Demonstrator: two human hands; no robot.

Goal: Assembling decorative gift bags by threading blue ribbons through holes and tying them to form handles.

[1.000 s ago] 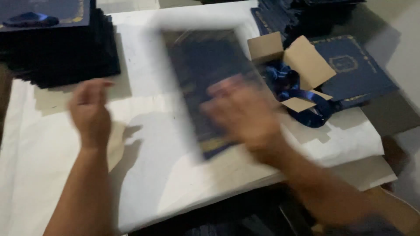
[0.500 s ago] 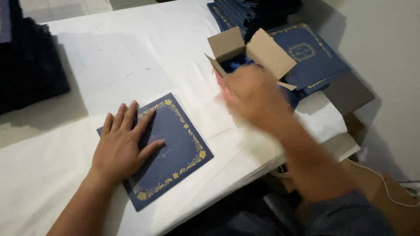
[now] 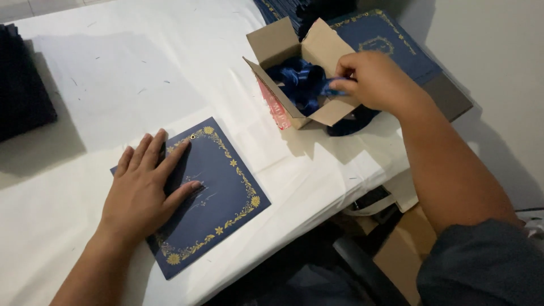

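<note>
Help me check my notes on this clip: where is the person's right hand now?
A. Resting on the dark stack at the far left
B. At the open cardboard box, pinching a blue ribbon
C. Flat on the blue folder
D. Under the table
B: the right hand is at the open cardboard box, its fingers pinching a blue ribbon, while the left hand lies flat on the blue folder.
</note>
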